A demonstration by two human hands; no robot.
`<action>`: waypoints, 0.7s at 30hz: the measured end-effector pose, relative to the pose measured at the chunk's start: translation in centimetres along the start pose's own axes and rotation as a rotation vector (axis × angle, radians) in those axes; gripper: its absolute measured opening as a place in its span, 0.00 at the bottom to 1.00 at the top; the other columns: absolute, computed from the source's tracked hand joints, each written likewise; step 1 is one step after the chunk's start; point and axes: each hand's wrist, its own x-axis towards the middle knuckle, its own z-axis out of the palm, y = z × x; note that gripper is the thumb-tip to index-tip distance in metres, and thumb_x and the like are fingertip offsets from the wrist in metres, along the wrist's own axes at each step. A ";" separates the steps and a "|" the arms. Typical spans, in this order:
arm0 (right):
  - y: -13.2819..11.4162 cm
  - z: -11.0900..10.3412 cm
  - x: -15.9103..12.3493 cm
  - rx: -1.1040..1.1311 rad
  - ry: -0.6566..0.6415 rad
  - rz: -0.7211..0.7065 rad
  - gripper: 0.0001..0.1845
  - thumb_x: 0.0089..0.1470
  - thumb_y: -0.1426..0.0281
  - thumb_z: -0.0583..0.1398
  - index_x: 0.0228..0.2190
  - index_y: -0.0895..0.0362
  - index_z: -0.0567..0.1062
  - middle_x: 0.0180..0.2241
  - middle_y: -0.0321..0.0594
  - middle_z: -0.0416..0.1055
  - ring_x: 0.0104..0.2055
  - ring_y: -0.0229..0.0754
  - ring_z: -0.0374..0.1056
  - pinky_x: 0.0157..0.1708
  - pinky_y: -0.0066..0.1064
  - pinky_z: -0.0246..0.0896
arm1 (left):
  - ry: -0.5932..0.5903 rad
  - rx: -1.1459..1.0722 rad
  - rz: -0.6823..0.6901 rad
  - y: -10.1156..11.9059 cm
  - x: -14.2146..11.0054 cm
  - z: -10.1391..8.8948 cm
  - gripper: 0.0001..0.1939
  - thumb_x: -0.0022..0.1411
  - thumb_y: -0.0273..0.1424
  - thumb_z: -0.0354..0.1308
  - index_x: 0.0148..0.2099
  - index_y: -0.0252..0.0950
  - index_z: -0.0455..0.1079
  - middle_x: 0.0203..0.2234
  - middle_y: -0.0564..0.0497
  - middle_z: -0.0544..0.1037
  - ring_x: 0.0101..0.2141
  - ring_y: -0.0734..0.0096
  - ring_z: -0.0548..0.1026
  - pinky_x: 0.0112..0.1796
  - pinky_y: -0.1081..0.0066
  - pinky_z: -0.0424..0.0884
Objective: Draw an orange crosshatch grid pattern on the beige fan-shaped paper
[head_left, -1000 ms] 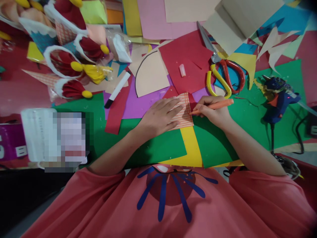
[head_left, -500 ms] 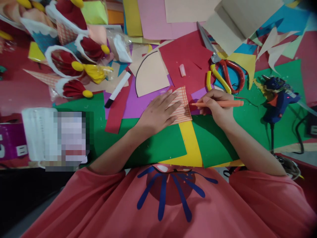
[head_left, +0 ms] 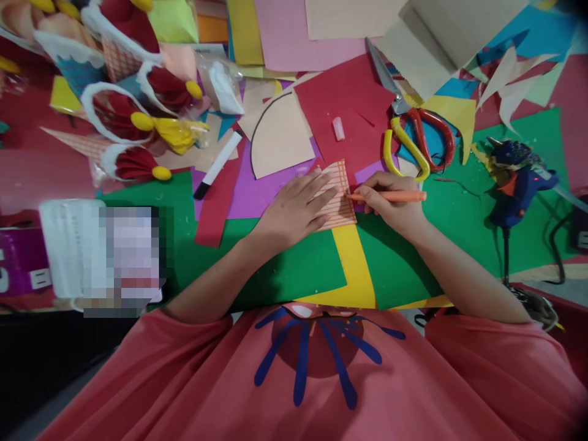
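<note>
Right hand (head_left: 390, 202) pinching orange pen (head_left: 390, 196) has pulled back in, tip now at checked paper (head_left: 339, 196) edge; left hand (head_left: 296, 208) stays spread flat, pinning it on desk (head_left: 395, 263).

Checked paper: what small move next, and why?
Probably draw the pen along the checked paper: its tip sits at the paper's right edge in the right hand, and the left hand lies flat on the paper.

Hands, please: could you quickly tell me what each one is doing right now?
Left hand: open, flat on the checked paper.
Right hand: closed around the orange pen.
</note>
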 end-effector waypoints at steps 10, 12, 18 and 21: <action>-0.9 -0.1 0.4 0.084 -0.043 0.134 0.08 0.44 0.72 0.57 0.16 0.58 0.70 0.13 0.31 0.64 0.14 0.30 0.57 0.15 0.24 0.49 | -0.012 -0.021 -0.008 -0.2 0.0 0.2 0.24 0.69 0.40 0.46 0.63 0.37 0.56 0.63 0.42 0.59 0.64 0.56 0.54 0.60 0.54 0.54; -0.9 -0.1 0.4 0.091 -0.022 0.132 0.08 0.45 0.71 0.57 0.17 0.58 0.70 0.13 0.31 0.64 0.14 0.30 0.56 0.15 0.24 0.49 | -0.017 -0.030 -0.012 -0.2 0.0 0.2 0.24 0.69 0.39 0.46 0.63 0.37 0.56 0.62 0.42 0.59 0.64 0.56 0.54 0.60 0.53 0.54; -0.7 0.0 0.1 -0.006 -0.012 0.044 0.10 0.48 0.68 0.58 0.19 0.58 0.71 0.15 0.32 0.65 0.17 0.30 0.57 0.18 0.25 0.49 | 0.004 -0.032 -0.010 0.0 0.0 0.0 0.24 0.70 0.39 0.46 0.63 0.35 0.57 0.62 0.40 0.61 0.63 0.55 0.55 0.60 0.53 0.55; -0.7 0.0 0.1 -0.030 -0.023 0.019 0.10 0.47 0.69 0.58 0.17 0.58 0.71 0.14 0.32 0.64 0.16 0.30 0.56 0.17 0.25 0.48 | 0.009 -0.034 -0.011 0.0 0.0 0.1 0.24 0.69 0.39 0.45 0.63 0.34 0.58 0.61 0.40 0.61 0.63 0.54 0.55 0.60 0.53 0.55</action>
